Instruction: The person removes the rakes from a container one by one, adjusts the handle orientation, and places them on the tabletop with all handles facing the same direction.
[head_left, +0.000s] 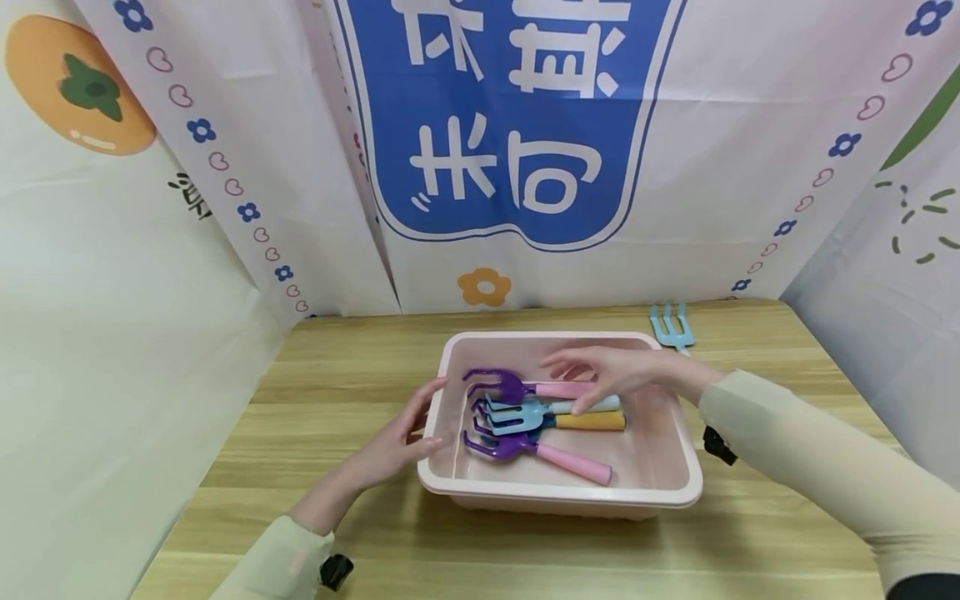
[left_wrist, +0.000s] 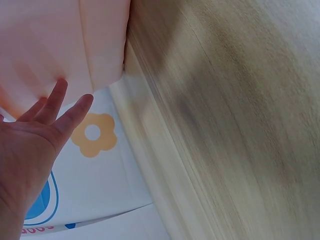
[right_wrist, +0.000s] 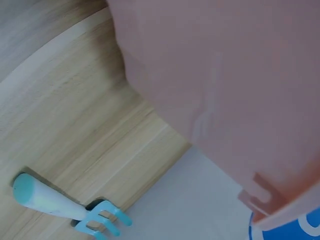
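A pale pink plastic bin (head_left: pixel 558 493) stands on the table with several small garden hand tools in it. My left hand (head_left: pixel 390 450) rests at its left rim, fingers extended along the outer wall in the left wrist view. Inside the bin, my right hand (head_left: pixel 622 371) hovers with loosely bent fingers, thumb close over the pale handle of a light blue hand fork (head_left: pixel 517 417). Under that fork lies a tool with a yellow handle (head_left: pixel 588 422). Purple hand rakes with pink handles lie behind (head_left: pixel 512 387) and in front (head_left: pixel 504 447). The right wrist view hides my right hand.
Another light blue hand fork (right_wrist: pixel 55 202) lies on the wood-grain table (head_left: pixel 337 367), outside the bin by its back right corner and partly behind my right wrist in the head view. A printed white cloth (head_left: pixel 315 167) hangs behind and beside the table.
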